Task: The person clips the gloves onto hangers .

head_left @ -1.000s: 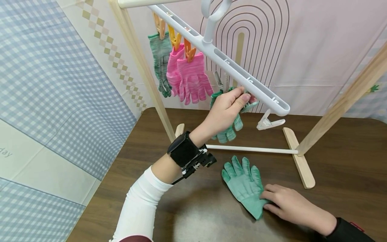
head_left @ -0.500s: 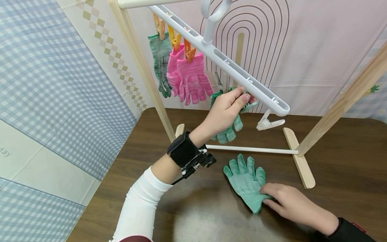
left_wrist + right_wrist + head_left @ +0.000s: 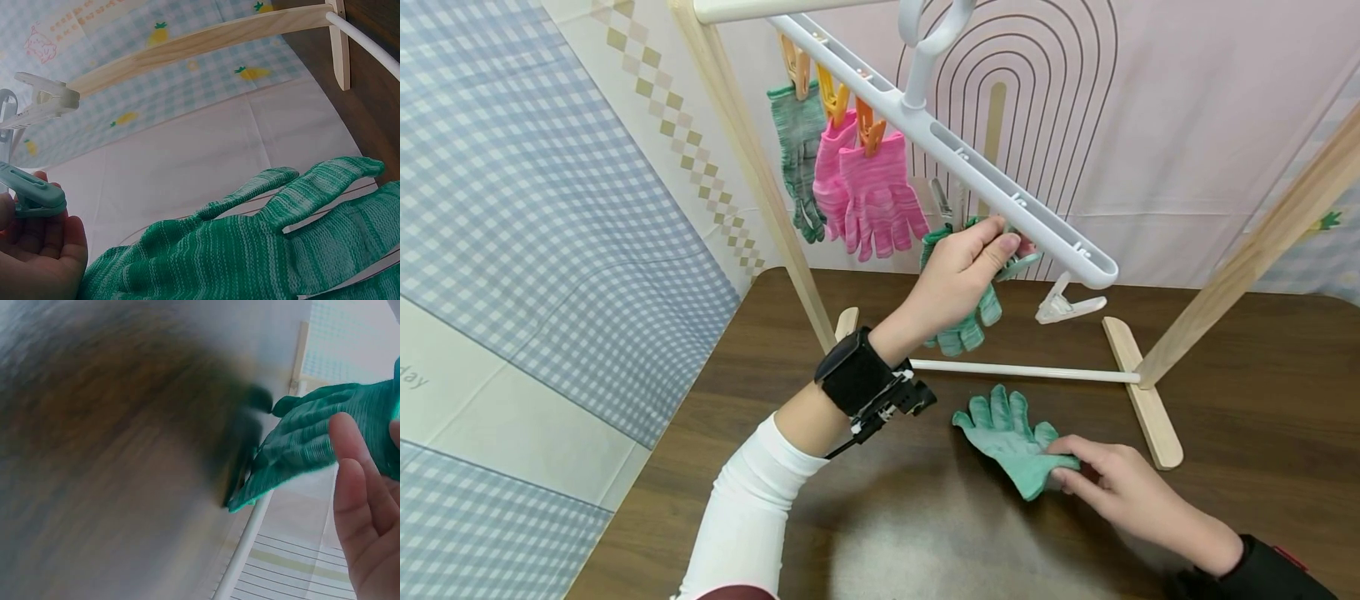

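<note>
My left hand (image 3: 962,271), raised under the white hanger bar (image 3: 958,150), pinches a mint-green clothespin (image 3: 37,192). A green striped knit glove (image 3: 212,256) hangs beside that hand, partly hidden behind it in the head view, below a grey clothespin (image 3: 942,200). Over the table, my right hand (image 3: 1131,492) pinches another green glove (image 3: 1011,446) near its cuff between thumb and index finger. The cuff is lifted, while the glove's fingers point away, low over the tabletop. In the right wrist view this glove (image 3: 331,428) slopes downward.
A white clothespin (image 3: 1067,304) dangles from the bar's near end. Two pink gloves (image 3: 880,196) and a grey-green glove (image 3: 797,158) hang from clothespins at the far end. The wooden rack has a white lower rod (image 3: 1022,369) and a foot (image 3: 1142,396) at the right.
My right hand has taken a firmer pinch on the glove, moved it slightly away from me, and lifted its cuff off the table. My left hand has stayed in place.
</note>
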The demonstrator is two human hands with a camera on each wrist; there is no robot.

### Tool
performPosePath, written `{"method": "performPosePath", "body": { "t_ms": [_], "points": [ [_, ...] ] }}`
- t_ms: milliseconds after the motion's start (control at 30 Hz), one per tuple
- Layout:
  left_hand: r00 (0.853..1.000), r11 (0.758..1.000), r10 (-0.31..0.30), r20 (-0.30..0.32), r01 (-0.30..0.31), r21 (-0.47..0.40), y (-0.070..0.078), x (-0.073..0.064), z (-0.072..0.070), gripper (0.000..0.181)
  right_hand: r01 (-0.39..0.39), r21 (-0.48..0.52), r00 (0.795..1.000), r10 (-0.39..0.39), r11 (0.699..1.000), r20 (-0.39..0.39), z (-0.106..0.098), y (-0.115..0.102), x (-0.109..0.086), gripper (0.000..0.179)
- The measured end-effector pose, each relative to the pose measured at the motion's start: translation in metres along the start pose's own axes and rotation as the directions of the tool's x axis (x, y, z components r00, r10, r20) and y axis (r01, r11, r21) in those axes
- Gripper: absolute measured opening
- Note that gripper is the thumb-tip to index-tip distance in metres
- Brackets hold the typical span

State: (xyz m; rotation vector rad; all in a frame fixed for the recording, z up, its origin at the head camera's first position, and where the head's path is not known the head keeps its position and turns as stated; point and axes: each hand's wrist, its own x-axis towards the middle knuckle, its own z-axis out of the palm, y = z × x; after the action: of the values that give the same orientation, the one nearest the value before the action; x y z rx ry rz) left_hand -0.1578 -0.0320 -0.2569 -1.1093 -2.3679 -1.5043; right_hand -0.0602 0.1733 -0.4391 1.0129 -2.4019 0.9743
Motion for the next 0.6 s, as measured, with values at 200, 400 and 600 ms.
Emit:
{"method": "performPosePath", "body": {
  "t_ms": [200,400,600],
  "points": [
    [1.0,1.0,-0.013,-0.001,0.013,-0.001,0.019,-0.007,-0.004,0.023,-0.078,0.129,0.996,0.082,0.989,-0.024,-0.003,0.001,0.003,0.031],
    [1.0,1.0,0.002,-0.009,-0.002,0.015,0.001,-0.002,0.0,0.024,-0.057,0.213,0.996,0.072,0.975,-0.061,-0.005,0.005,0.003,0.035],
    [1.0,1.0,0.017,-0.01,-0.017,0.018,-0.006,0.0,0.002,0.024,-0.017,0.293,0.994,0.046,0.956,-0.095,-0.005,0.01,0.003,0.041]
  ]
}}
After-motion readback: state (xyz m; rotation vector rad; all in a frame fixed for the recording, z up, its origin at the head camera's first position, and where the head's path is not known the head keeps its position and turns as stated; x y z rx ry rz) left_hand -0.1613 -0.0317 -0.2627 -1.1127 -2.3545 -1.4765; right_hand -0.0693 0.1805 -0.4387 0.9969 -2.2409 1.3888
